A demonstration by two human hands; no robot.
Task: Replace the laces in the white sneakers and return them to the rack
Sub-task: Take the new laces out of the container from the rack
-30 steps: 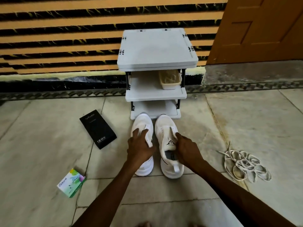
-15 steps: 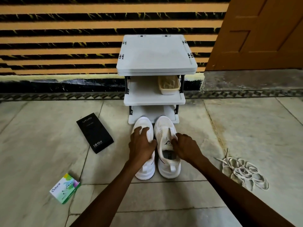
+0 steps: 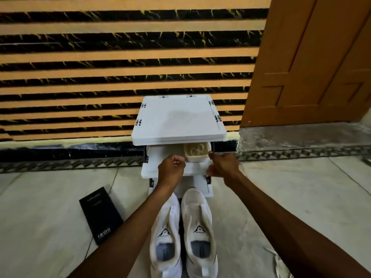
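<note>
From my feed the pair of white mesh sneakers (image 3: 197,223) stands side by side on the pale tiled floor (image 3: 50,197) in the lower centre of the frame, toes pointing at the white plastic three-shelf rack (image 3: 178,121) and just short of its bottom shelf (image 3: 200,185). My left forearm crosses the toe of the shoe on the left, and both heels are cut off by the lower edge.

My left hand (image 3: 171,169) is up at the front edge of the middle shelf (image 3: 166,152), fingers curled together into a fist with nothing showing inside it. My right hand (image 3: 222,165) sits at the right end of that same edge, just beside the small beige plastic basket (image 3: 196,152) standing on the shelf. I see only the back of it, so I cannot tell whether its fingers are apart or clamped on the shelf lip. The basket's contents are a pale blur, and the rack's top shelf hides its far side.

A long black cardboard box (image 3: 100,215) marked 120W lies on the floor at lower left. At the lower right corner a loose tangle of off-white laces (image 3: 279,261) is mostly hidden behind my right arm and cropped by the frame. A brown wooden door (image 3: 311,57) fills the upper right
</note>
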